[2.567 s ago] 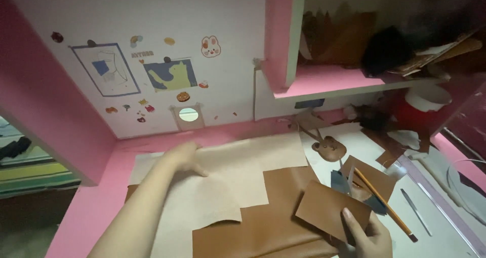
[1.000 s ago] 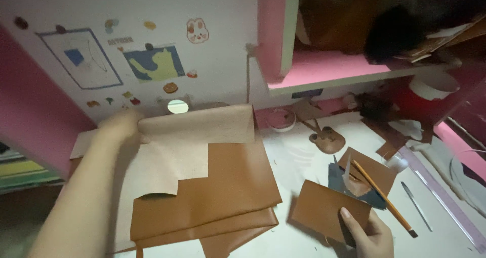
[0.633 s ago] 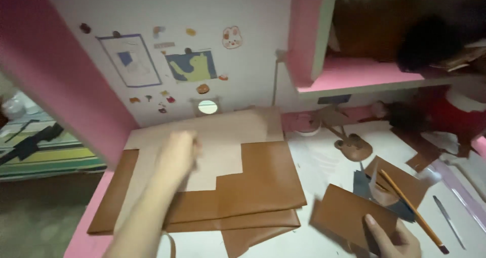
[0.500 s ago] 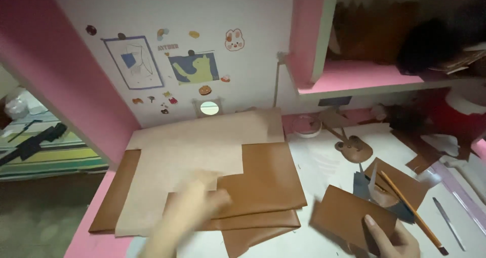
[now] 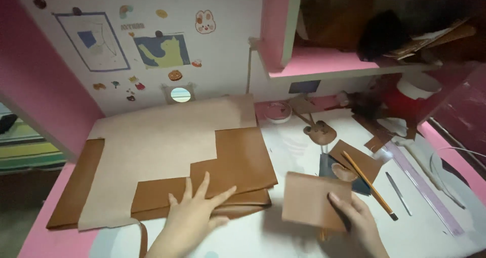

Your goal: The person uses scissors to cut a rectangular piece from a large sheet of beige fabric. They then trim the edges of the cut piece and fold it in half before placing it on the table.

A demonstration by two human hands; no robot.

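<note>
Pink desk | left hand spread on leather stack | right hand pinching one leather piece

wall stickers: white-blue framed rectangle upper left | blue-yellow picture beside it | white rabbit sticker to the right | small blue label under pink shelf

Left hand: palm down, fingers spread and extended forward, thumb out to the right, pressed flat; forearm enters from the bottom edge. Right hand: lower right, fingers curled in a pinch, thumb on top pointing left, wrist angled in from the bottom-right corner.
</note>
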